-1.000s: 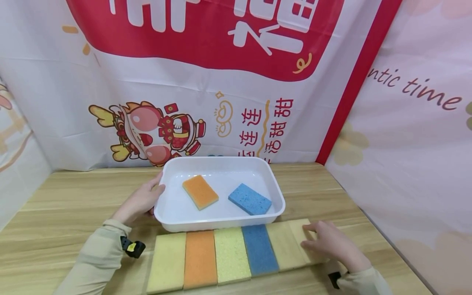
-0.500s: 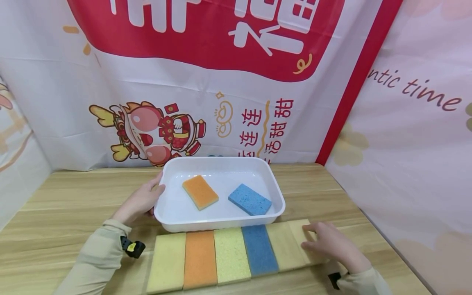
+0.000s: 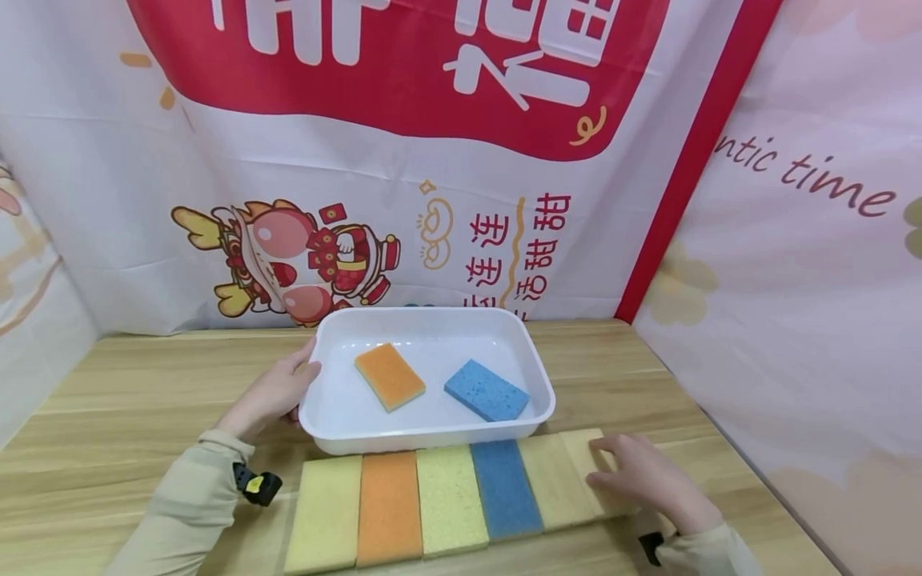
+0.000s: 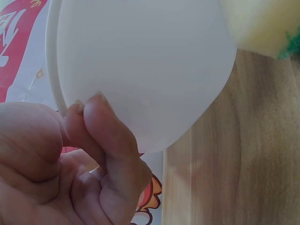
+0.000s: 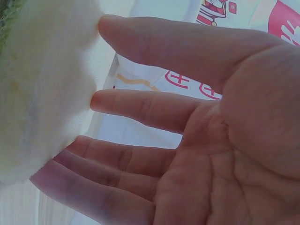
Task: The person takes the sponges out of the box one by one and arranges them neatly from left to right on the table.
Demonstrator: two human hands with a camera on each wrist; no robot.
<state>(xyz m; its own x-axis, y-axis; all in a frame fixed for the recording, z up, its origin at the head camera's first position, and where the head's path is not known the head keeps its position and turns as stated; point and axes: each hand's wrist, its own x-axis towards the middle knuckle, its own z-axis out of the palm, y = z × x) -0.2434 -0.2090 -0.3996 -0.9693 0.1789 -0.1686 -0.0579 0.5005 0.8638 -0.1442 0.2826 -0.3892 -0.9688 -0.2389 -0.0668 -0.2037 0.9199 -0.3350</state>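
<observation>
My left hand grips the left rim of a white plastic tray. In the left wrist view the curled fingers lie against the tray wall. Inside the tray rest an orange sponge and a speckled blue sponge, apart. In front of it several sponges form a close row, among them an orange one and a blue one. At the right end, my right hand touches the pale yellow end sponge; in the right wrist view its extended fingertips meet the sponge's edge.
The wooden table ends at a printed white and red cloth behind the tray. Another printed cloth stands along the right. A dark wrist camera sits on the left sleeve.
The whole head view has shifted very slightly. Both hands, the tray and the sponges keep their places relative to one another.
</observation>
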